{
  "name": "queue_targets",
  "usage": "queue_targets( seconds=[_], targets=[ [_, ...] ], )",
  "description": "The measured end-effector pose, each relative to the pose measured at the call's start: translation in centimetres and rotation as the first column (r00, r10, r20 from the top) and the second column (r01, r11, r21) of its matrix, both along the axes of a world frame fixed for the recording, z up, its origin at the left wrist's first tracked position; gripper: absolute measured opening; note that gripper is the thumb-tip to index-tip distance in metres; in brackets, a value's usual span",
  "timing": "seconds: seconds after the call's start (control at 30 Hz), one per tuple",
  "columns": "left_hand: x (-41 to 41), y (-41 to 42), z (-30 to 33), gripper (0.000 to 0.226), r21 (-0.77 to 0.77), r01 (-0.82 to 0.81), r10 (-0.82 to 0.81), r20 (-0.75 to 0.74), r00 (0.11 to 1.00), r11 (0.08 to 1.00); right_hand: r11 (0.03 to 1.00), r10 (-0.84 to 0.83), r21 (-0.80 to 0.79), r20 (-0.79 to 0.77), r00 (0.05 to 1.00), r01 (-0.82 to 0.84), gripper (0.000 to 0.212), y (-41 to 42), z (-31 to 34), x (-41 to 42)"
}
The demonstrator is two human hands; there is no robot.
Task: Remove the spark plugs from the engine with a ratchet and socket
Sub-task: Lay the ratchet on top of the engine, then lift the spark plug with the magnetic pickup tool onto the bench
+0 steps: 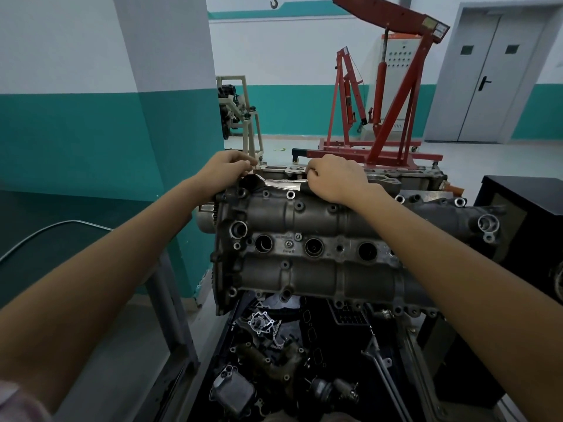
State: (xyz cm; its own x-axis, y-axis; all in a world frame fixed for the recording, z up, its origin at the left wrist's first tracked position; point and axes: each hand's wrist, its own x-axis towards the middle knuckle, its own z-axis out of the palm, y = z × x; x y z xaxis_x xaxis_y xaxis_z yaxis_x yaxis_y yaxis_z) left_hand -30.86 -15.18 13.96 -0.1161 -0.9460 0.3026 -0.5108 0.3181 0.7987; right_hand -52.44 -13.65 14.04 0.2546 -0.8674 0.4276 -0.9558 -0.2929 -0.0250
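The grey engine [320,214] fills the middle of the head view, its cam cover facing me. Three round spark plug wells [313,247] lie in a row along the cover's centre. A chrome ratchet [274,183] lies across the far top edge of the engine. My left hand [227,166] pinches its head end with curled fingers. My right hand [335,178] curls over its handle end and rests on the cover. No socket is visible, and the plugs inside the wells are hidden.
A black tray [274,360] of loose engine parts sits below the engine. A red engine crane [390,117] stands behind. A teal-and-white pillar [170,102] is at left, a black box [524,208] at right, grey double doors [493,74] beyond.
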Motion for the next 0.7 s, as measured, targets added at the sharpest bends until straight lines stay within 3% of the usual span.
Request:
queue_targets(
  seconds=[0.17,0.27,0.43,0.5,0.6,0.7],
  targets=[
    [0.3,-0.1,-0.2,0.021,-0.034,-0.004,0.002,-0.054,0.999,0.999,0.993,0.049,-0.112,0.074,0.996,-0.040,0.032,0.2,-0.3,0.0],
    [1.7,0.4,-0.5,0.023,-0.055,-0.044,0.035,-0.159,0.987,0.997,0.972,0.133,-0.215,0.164,0.977,-0.096,0.030,0.8,-0.3,0.0],
    [6.4,2.5,-2.1,0.026,-0.057,-0.186,0.168,-0.234,0.958,0.981,0.906,0.290,-0.352,0.113,0.950,-0.235,0.026,2.3,-0.2,4.3],
    [9.0,3.7,-2.9,0.024,-0.024,-0.211,0.203,-0.188,0.961,0.977,0.879,0.368,-0.370,0.126,0.921,-0.301,0.025,2.9,-0.2,7.6],
    [14.2,5.6,-4.2,0.017,0.020,-0.274,0.274,0.018,0.962,0.961,0.820,0.497,-0.386,0.113,0.860,-0.423,0.026,3.9,-0.3,13.8],
    [19.9,7.4,-5.7,0.021,-0.020,-0.439,0.432,0.227,0.873,0.898,0.786,0.577,-0.327,0.084,0.813,-0.524,0.026,4.8,-1.2,20.7]
  ],
)
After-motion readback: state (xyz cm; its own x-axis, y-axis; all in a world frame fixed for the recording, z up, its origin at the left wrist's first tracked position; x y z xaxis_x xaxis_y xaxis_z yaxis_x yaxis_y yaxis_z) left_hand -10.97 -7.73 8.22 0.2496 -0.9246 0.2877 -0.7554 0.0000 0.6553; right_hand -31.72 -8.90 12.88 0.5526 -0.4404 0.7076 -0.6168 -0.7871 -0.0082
